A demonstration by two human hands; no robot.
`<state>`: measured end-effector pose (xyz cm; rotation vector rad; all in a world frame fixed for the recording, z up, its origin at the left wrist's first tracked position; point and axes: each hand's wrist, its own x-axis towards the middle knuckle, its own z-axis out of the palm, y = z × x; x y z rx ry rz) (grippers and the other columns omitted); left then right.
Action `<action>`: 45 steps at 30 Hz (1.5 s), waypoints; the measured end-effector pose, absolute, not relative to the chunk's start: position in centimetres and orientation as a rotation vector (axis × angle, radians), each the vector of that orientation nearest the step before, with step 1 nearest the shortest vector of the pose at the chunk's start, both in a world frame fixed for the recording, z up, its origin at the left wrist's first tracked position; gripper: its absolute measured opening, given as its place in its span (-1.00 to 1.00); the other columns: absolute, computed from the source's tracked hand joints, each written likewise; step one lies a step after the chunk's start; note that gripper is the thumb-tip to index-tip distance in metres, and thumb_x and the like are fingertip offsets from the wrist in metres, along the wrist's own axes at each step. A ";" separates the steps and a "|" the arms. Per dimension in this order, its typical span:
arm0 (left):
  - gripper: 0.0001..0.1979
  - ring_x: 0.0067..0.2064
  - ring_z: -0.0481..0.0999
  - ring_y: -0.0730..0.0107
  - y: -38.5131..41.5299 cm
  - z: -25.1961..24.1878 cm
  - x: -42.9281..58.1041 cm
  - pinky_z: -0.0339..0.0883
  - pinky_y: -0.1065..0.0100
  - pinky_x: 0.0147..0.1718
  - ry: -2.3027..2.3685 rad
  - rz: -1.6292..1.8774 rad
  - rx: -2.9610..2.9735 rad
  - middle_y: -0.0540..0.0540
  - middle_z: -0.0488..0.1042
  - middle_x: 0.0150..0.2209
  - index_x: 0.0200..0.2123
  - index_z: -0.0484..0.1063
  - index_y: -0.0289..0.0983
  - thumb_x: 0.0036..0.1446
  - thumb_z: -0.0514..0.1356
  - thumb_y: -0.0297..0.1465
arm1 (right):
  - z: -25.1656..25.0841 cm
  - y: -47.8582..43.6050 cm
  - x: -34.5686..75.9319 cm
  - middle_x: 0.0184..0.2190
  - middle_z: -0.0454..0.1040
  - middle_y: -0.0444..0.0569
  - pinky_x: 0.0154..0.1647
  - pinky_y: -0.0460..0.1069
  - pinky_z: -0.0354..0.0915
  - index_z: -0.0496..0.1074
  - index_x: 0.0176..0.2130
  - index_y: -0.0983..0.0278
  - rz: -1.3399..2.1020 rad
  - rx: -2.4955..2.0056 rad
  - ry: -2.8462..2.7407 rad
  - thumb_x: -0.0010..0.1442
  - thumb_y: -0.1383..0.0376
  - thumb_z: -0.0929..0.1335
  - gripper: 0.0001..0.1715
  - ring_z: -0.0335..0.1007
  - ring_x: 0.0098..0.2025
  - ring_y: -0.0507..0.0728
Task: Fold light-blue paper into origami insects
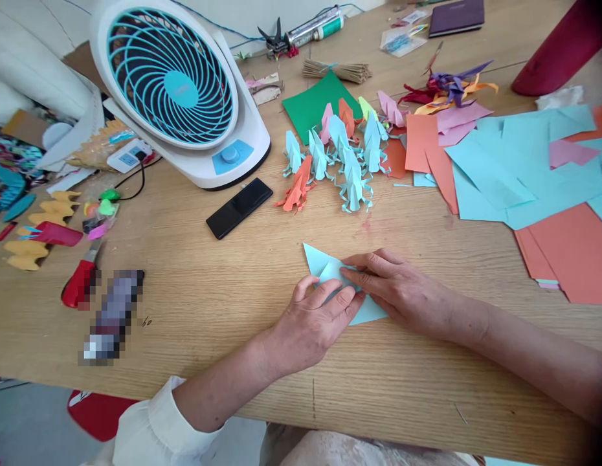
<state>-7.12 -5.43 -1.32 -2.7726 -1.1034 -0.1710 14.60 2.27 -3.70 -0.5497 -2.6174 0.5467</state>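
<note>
A light blue sheet of folding paper (316,261), partly folded, lies on the wooden table in front of me. My left hand (311,320) is on its near left part, fingers bent and pressed onto the fold. From the right, my right hand (402,285) holds the same paper, its fingers close together over the upper right of the fold. One pointed corner sticks out at the far left, and another part shows below the fingers. The hands cover the middle, so part of the fold is hidden.
Several folded paper figures (352,181) stand beyond my hands. Loose blue sheets (490,188) and orange sheets (577,252) are piled at the right. A white fan (250,123), a black phone (239,208) and red-handled scissors (78,283) are on the left.
</note>
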 end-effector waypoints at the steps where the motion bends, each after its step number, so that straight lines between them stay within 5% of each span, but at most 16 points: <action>1: -0.62 0.12 0.32 0.27 -5.4 -1.3 -7.2 0.06 0.10 0.07 -1.101 -0.168 -2.770 -0.10 0.49 0.07 0.19 0.32 -0.28 0.35 0.01 -0.48 | -3.7 2.3 14.6 0.09 0.37 0.23 0.05 0.17 0.36 0.33 0.20 0.38 0.540 -0.551 -2.620 0.37 0.40 0.17 -0.54 0.30 0.08 0.26; 34: -0.67 0.13 0.38 0.23 -6.7 -0.9 -10.8 -0.01 0.04 0.14 -1.410 -0.222 -2.604 -0.12 0.49 0.12 0.12 0.39 -0.23 0.33 0.06 -0.47 | -3.7 2.0 14.5 0.12 0.35 0.17 0.02 0.18 0.39 0.30 0.21 0.32 0.488 -0.583 -2.627 0.35 0.43 0.18 -0.52 0.29 0.05 0.25; 45: -0.62 0.19 0.33 0.28 -6.6 -0.5 -10.8 0.03 0.09 0.20 -1.323 -0.076 -2.784 -0.22 0.36 0.23 0.18 0.29 -0.39 0.35 -0.05 -0.57 | -3.4 1.9 14.7 0.19 0.30 0.20 0.05 0.21 0.32 0.25 0.25 0.34 0.321 -0.528 -2.703 0.38 0.37 0.16 -0.51 0.26 0.09 0.28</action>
